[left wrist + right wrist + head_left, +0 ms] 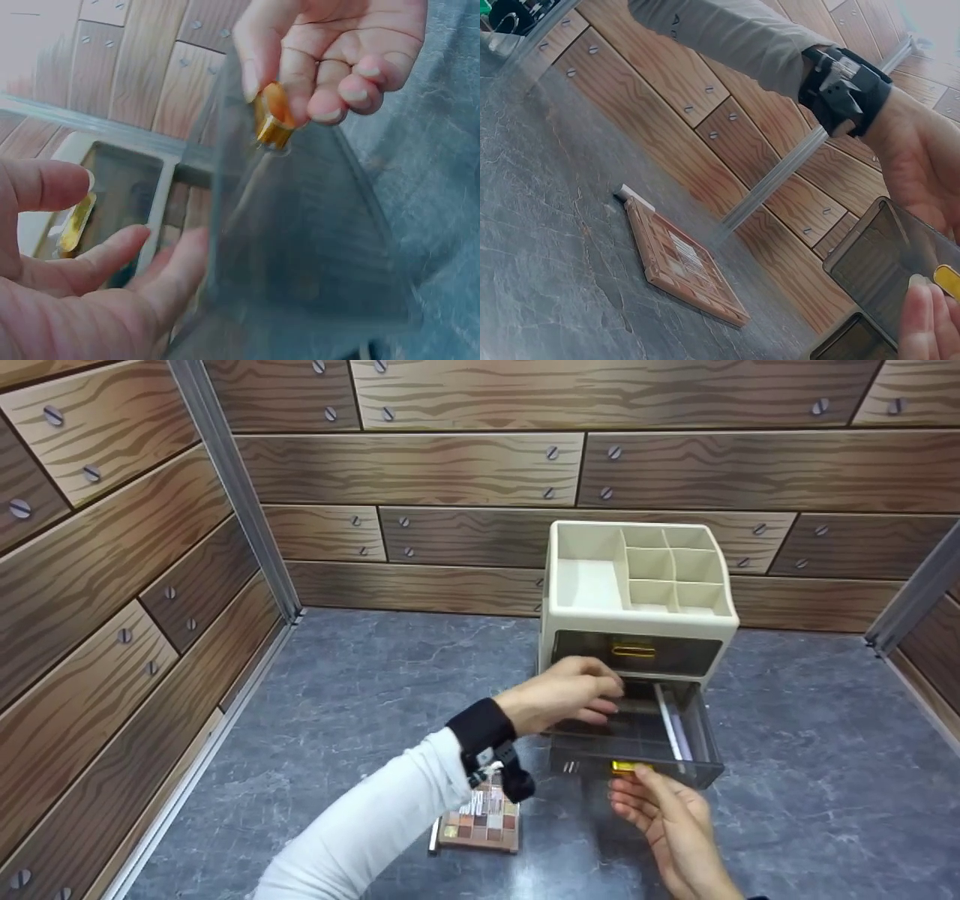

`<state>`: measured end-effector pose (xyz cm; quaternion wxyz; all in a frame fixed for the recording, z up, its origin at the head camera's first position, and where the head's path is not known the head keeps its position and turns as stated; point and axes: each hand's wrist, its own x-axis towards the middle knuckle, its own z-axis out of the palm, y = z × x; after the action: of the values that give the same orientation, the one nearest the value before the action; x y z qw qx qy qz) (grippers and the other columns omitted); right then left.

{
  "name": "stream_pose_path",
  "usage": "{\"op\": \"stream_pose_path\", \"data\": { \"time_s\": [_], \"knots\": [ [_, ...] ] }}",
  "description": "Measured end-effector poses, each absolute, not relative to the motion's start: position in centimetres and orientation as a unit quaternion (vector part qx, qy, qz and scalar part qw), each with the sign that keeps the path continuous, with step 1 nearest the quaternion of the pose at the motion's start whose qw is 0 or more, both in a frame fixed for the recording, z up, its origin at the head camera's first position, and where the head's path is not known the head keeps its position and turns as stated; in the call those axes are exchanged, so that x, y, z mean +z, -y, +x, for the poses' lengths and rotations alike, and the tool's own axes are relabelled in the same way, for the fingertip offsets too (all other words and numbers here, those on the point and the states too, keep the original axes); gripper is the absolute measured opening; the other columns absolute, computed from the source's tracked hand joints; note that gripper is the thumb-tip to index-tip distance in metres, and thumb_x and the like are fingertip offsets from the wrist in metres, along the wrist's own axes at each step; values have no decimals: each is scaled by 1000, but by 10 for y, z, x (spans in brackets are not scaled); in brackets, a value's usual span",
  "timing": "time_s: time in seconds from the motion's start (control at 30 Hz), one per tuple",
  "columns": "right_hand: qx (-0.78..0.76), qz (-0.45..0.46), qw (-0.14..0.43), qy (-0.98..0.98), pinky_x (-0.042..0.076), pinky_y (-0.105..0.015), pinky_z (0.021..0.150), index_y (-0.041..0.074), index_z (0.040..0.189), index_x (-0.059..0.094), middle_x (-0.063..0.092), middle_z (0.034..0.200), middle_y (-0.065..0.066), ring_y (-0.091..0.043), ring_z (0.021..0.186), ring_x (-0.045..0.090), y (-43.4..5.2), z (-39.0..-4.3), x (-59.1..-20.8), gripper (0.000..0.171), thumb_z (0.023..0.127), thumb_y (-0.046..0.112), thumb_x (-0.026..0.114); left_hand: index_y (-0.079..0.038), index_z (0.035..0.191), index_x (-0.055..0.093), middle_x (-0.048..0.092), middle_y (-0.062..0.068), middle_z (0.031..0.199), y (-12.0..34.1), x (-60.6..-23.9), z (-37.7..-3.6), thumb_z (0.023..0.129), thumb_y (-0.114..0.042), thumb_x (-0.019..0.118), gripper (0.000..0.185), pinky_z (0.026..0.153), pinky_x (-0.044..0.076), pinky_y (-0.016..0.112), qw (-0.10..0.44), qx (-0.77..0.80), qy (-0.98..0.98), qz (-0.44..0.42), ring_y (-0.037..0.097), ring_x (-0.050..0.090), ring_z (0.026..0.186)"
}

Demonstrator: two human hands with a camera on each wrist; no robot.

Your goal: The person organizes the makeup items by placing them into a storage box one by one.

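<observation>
A cream desk organizer point(637, 619) with top compartments and two smoky drawers stands on the grey table point(360, 697). Its lower drawer point(637, 735) is pulled out. My right hand point(645, 791) pinches the drawer's gold handle point(628, 767) from the front; in the left wrist view the thumb and fingers point(300, 82) close round that handle point(271, 116). My left hand point(589, 697) hovers over the open drawer's left side with fingers relaxed point(112, 255) and nothing in them. A pale slim stick point(670, 724) lies along the drawer's right side.
An eyeshadow palette point(484, 821) lies flat on the table under my left wrist, also visible in the right wrist view as the palette point(682, 262). The upper drawer point(637, 652) is closed. Wood-pattern walls point(112, 585) enclose the table on three sides.
</observation>
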<state>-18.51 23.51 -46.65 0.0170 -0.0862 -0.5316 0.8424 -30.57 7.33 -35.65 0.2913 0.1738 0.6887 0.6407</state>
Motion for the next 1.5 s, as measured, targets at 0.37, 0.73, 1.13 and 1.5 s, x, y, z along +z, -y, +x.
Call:
{"op": "stream_pose_path", "data": {
  "time_s": [0.37,0.73,1.13,1.5],
  "knots": [
    [845,-68,24,529,64,-25,76,7,98,74,78,88,-7,-15,80,76,-237,-184,-468,25,110,13,52,8,130,55,64,27,127,-19,-368,-315,105,-6,56,29,90,64,41,262,702,-639,172,36,71,108],
    [844,-57,27,532,64,-26,75,7,98,74,78,88,-6,-15,80,76,-238,-183,-469,26,110,13,52,3,127,59,65,19,123,28,-388,-308,100,-10,64,31,83,65,36,221,639,-727,124,32,69,103],
    [844,-68,27,532,65,-27,76,6,97,73,78,87,-7,-15,79,76,-237,-183,-470,25,109,12,52,5,124,58,66,18,116,64,-412,-298,98,-13,68,33,78,65,36,204,581,-781,106,31,69,98],
    [840,-73,27,538,65,-26,76,5,98,72,78,88,-7,-16,80,76,-237,-184,-470,24,110,14,52,6,117,61,68,14,95,80,-434,-283,88,-4,74,34,63,65,40,157,493,-848,114,33,70,79]
  ]
}}
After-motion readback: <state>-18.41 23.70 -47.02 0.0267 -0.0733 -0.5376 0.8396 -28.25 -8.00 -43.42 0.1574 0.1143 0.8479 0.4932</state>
